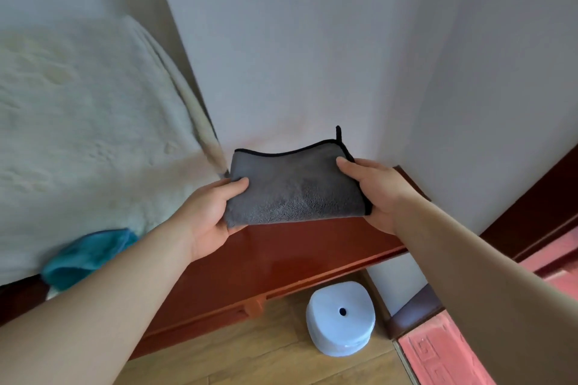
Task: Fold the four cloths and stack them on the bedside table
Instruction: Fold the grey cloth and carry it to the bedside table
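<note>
Holding a folded grey cloth (294, 187) over the table (281, 255), left hand (209, 216) and right hand (380, 194) each grip one end; no stack shows yet, a blue cloth (89, 256) lies crumpled on the bed (78, 103), two unseen

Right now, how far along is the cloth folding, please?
Grey cloth looks folded, held by left hand and right hand above the bedside table, where no stack shows. A blue cloth lies crumpled on the bed; the rest are unseen.
</note>
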Available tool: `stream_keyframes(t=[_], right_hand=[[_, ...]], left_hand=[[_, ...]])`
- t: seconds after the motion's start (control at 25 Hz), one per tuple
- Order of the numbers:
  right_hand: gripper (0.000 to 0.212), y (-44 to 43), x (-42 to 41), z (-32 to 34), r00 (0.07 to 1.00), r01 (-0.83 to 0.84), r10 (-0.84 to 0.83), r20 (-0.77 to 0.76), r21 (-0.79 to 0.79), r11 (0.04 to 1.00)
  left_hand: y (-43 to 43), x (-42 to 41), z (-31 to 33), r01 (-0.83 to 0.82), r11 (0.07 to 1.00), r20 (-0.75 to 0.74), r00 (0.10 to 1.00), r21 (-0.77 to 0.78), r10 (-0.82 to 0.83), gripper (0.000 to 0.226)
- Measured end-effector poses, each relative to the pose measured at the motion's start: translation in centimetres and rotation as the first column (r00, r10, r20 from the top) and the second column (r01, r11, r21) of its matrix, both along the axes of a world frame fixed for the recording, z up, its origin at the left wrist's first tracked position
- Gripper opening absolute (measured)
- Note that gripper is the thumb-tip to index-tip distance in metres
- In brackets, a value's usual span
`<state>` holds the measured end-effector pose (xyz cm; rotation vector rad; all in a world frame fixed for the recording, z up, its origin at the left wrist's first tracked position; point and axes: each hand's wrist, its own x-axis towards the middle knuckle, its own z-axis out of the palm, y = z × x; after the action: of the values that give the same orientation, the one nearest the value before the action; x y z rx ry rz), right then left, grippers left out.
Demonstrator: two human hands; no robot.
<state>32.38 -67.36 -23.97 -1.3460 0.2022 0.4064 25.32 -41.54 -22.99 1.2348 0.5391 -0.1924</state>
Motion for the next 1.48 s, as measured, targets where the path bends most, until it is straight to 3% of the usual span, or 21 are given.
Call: stream_keyframes(t=[0.32, 0.64, 0.76, 0.88, 1.04, 1.2, 1.48], right_hand=[[0.024, 15.2, -7.2, 7.5, 0.972, -0.210, 0.212, 0.100, -0.024, 0.977], [0.023, 38.6, -24.0, 13.0, 0.849, -0.524, 0.512, 0.132, 0.092, 0.846], [0.029, 48.4, -31.7, 14.3, 0.756, -0.655, 0.644, 0.118, 0.109, 0.748], [0.019, 57.4, -39.6, 15.6, 0.647, -0.762, 0.744, 0.163, 0.108, 0.639], [0.016, 68.3, -51.4, 16.1, 0.479, -0.878, 0.853, 0.205, 0.094, 0.470], [0.013, 76.6, -60.5, 15.4, 0.349, -0.937, 0.917, 0.195, 0.103, 0.335], [0.015, 93.8, -70.1, 15.0, 0.111, -0.993, 0.976, 0.188, 0.068, 0.100]], left_hand=[[12.6, -13.0, 7.3, -0.237, 0.971, 0.076, 0.969, -0.012, 0.237, 0.023], [30.2, -36.4, 13.9, -0.571, 0.821, 0.161, 0.810, -0.002, 0.564, 0.017], [36.3, -46.5, 15.8, -0.731, 0.682, 0.182, 0.674, 0.027, 0.716, 0.019], [40.9, -56.3, 16.9, -0.850, 0.526, 0.201, 0.522, 0.041, 0.829, 0.022], [46.0, -68.9, 17.2, -0.961, 0.273, 0.218, 0.276, 0.044, 0.936, 0.020], [50.9, -77.9, 16.1, -0.997, 0.026, 0.191, 0.038, 0.067, 0.981, 0.021], [62.4, -87.6, 15.2, -0.970, -0.220, 0.180, -0.199, 0.106, 0.963, 0.025]])
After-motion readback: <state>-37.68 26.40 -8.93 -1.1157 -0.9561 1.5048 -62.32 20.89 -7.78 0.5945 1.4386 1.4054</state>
